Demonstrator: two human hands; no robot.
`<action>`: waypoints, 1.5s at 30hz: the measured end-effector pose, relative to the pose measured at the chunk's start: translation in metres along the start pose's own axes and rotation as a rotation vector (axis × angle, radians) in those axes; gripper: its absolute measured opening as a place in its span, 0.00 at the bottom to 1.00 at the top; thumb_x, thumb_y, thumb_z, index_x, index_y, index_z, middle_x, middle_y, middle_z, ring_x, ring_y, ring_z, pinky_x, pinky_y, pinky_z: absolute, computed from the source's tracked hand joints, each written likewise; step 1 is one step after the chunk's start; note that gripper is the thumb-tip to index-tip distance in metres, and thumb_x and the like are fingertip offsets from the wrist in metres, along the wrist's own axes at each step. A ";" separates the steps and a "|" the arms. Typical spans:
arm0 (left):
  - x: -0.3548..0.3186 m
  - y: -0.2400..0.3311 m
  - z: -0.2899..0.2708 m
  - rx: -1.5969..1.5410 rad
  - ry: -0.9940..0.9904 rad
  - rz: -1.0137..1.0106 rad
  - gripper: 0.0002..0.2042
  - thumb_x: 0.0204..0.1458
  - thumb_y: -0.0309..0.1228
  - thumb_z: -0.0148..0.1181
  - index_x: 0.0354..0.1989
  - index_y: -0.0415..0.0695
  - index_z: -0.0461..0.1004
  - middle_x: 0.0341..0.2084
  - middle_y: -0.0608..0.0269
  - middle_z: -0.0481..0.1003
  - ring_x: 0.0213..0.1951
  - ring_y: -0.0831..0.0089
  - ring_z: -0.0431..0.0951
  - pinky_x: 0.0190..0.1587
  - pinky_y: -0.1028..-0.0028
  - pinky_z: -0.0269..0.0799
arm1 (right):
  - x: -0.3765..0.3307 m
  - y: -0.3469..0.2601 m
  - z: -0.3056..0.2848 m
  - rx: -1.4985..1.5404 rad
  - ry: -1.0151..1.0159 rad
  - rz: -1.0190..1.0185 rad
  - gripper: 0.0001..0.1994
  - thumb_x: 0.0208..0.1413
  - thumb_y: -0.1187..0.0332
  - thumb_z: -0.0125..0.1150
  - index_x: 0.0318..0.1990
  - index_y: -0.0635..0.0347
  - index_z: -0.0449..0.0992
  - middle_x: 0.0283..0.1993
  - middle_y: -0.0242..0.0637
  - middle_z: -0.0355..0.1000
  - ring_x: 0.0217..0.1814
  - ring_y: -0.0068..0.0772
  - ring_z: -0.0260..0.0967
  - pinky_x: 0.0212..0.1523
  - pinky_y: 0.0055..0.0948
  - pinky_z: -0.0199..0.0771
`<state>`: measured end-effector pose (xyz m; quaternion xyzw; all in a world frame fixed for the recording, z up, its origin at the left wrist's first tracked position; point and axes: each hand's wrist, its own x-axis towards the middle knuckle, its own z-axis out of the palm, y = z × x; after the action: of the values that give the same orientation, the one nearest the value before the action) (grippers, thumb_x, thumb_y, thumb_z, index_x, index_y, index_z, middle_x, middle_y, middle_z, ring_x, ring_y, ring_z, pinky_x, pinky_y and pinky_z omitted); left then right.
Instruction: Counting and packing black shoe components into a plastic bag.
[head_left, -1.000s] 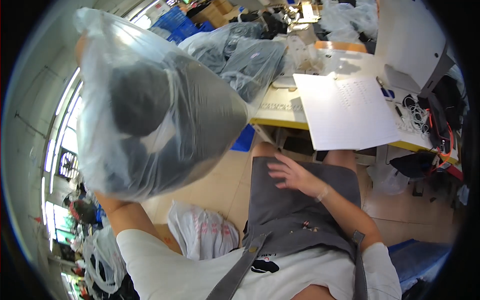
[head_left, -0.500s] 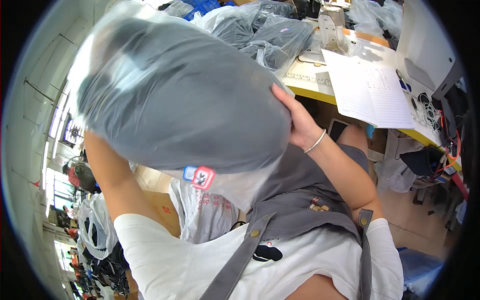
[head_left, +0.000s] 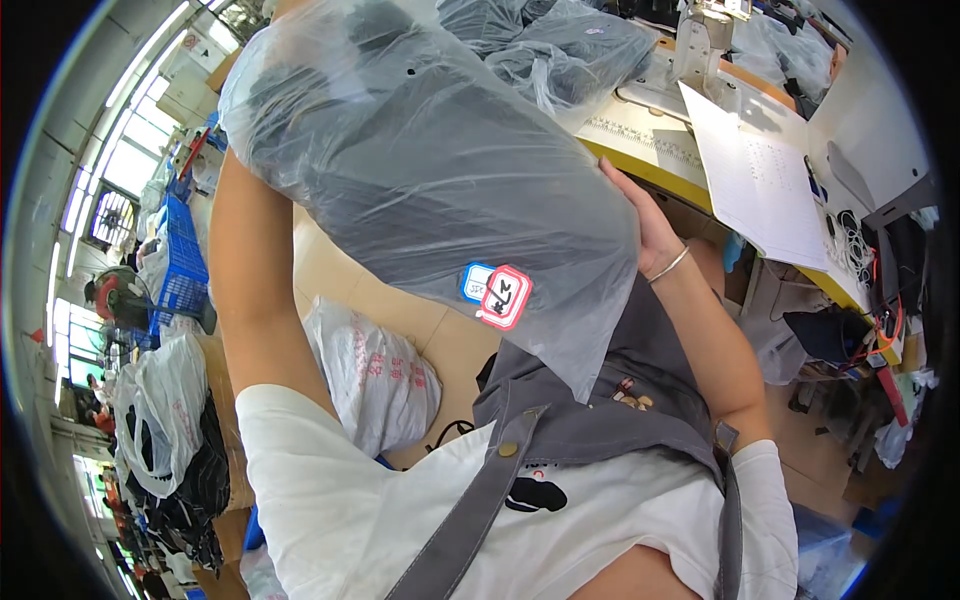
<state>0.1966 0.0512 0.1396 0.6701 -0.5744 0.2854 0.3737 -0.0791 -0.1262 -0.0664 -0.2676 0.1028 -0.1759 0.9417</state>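
Note:
A large clear plastic bag (head_left: 430,150) packed with dark grey cloth is held up in front of me, slanting from upper left to lower right. One blue-edged and one red-edged sticker (head_left: 505,298) are on its lower part, where the plastic tapers to a loose corner. My right hand (head_left: 648,225), with a bangle at the wrist, grips the bag's right edge. The left forearm (head_left: 250,230) reaches up behind the bag's left end. Only a bit of skin that may be my left hand (head_left: 290,6) shows at the top edge; its fingers are hidden.
A worktable (head_left: 640,140) with a ruler strip, a sewing machine (head_left: 700,45) and an open notebook (head_left: 765,190) stands at the right. More bagged dark cloth (head_left: 570,50) lies behind. A white sack (head_left: 370,375) sits on the floor, with blue crates (head_left: 180,265) to the left.
The bag has tilted and slid rightward, its stickered corner now hanging lower right. My right hand has moved slightly right with it. The view has turned, showing more floor and the blue crates.

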 end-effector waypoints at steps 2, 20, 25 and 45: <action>-0.007 -0.011 -0.004 -0.003 -0.020 0.000 0.13 0.50 0.35 0.54 0.39 0.39 0.74 0.36 0.54 0.74 0.36 0.69 0.75 0.40 0.72 0.68 | 0.001 0.001 -0.003 0.001 -0.014 -0.002 0.19 0.58 0.55 0.50 0.49 0.59 0.70 0.44 0.34 0.72 0.42 0.24 0.71 0.43 0.25 0.73; -0.164 0.100 -0.011 -0.165 -0.130 -0.209 0.20 0.52 0.25 0.42 0.54 0.29 0.62 0.53 0.45 0.66 0.53 0.65 0.68 0.54 0.69 0.61 | 0.105 -0.057 0.019 -1.772 0.107 -0.199 0.37 0.46 0.38 0.52 0.40 0.72 0.75 0.42 0.54 0.72 0.42 0.47 0.71 0.45 0.34 0.68; -0.241 0.113 0.007 -0.871 -0.895 -0.176 0.21 0.54 0.25 0.39 0.58 0.32 0.56 0.51 0.45 0.67 0.53 0.58 0.69 0.54 0.68 0.63 | 0.151 -0.043 0.051 -2.153 -0.362 -0.372 0.28 0.49 0.42 0.50 0.40 0.62 0.76 0.41 0.50 0.72 0.44 0.49 0.69 0.43 0.41 0.68; -0.252 0.172 0.208 -1.089 -1.042 -0.066 0.13 0.49 0.19 0.45 0.39 0.41 0.75 0.31 0.52 0.76 0.36 0.57 0.77 0.41 0.70 0.71 | -0.085 0.037 -0.086 -1.919 -0.232 -0.387 0.10 0.47 0.66 0.54 0.36 0.59 0.74 0.29 0.36 0.69 0.35 0.38 0.65 0.37 0.32 0.67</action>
<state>-0.0271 0.0080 -0.1510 0.4556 -0.7163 -0.4042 0.3405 -0.1716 -0.1038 -0.1495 -0.9461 0.0634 -0.1415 0.2844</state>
